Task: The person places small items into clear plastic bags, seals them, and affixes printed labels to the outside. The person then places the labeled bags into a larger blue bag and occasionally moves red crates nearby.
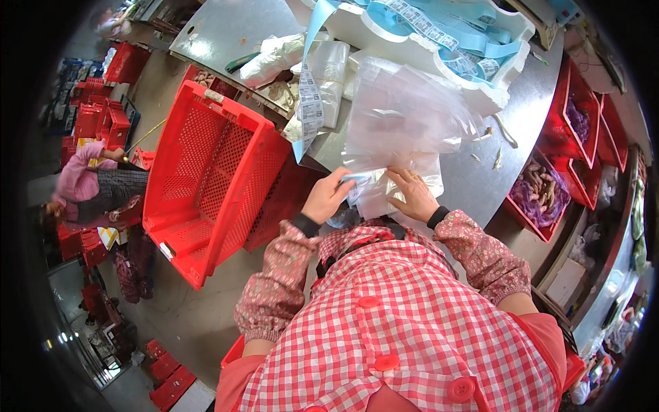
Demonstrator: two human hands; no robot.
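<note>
From where I stand, the broad metal table point(480, 182) curves away across the far side, and a big red crate point(226, 158) is tipped up at its left. At the table's far edge sits a white foam box point(357, 27), heaped with loops of blue label strip point(432, 27); one length hangs over the near side. Nearer, in front of the person, clear plastic bags point(401, 113) lie fanned in a loose, overlapping pile.

I'd judge the work to be partway through: a bag at the near edge is being handled, while plenty of bags and strip remain. I can't make out any label on the fanned bags, nor count any finished ones.

The left hand point(326, 198) has its thumb and fingertips drawn narrow, seemingly pinching a small pale blue piece point(355, 177) just over the near plastic. The right hand point(417, 197) rests on that plastic with thumb and forefinger well parted; whether its fingertips also grip an edge, I can't tell.
</note>
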